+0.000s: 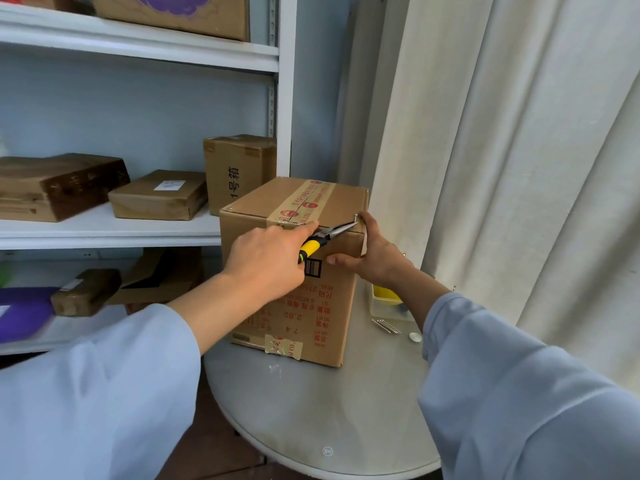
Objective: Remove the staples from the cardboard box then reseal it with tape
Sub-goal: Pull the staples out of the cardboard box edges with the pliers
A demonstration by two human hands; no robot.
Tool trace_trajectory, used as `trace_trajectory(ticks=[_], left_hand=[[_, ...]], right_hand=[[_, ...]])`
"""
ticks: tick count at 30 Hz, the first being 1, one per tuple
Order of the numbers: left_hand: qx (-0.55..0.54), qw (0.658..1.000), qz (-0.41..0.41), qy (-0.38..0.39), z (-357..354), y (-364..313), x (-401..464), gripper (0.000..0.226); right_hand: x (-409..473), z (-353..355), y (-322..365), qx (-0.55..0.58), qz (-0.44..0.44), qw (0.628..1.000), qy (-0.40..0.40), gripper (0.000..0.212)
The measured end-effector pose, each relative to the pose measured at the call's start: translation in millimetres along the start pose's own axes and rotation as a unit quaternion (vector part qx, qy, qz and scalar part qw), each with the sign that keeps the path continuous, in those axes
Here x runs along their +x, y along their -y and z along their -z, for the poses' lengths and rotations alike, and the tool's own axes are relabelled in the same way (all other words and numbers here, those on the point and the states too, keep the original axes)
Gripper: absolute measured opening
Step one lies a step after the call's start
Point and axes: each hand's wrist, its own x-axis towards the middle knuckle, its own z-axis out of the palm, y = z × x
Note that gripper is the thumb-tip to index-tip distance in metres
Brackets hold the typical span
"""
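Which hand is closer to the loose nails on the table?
Right. The right hand grips the box corner just above the nails; the left hand holds pliers farther left.

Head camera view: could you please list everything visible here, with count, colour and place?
Cardboard box: one, brown, taped, on round table.
Pliers: one, yellow-black handles, tips at box's top right corner.
Nails: a few, metal, on table right of box.
Tray: one, clear with yellow contents, behind right forearm.
Table: one, grey-white.
Shelf boxes: several, brown, on white shelves.
Curtain: cream, right.
Left hand: holds pliers.
Right hand: steadies box corner.
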Motion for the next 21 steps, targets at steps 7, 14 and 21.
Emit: trace_trajectory(ticks=[7, 14, 21], left_hand=[[-0.018, 1.0, 0.002, 0.022, -1, 6, 1, 0.061], [0.104, 0.991, -0.078, 0.041, 27, 12, 22, 0.07], [0.027, 0.997, -0.038, 0.059, 20, 14, 16, 0.06]], right_hand=[[-1, 0, 1, -0.003, -0.001, 1.0, -0.002, 0.104], [-2, 1, 1, -0.002, 0.0, 1.0, 0.002, 0.103], [-1, -2, 2, -0.011, 0.005, 1.0, -0.001, 0.104]])
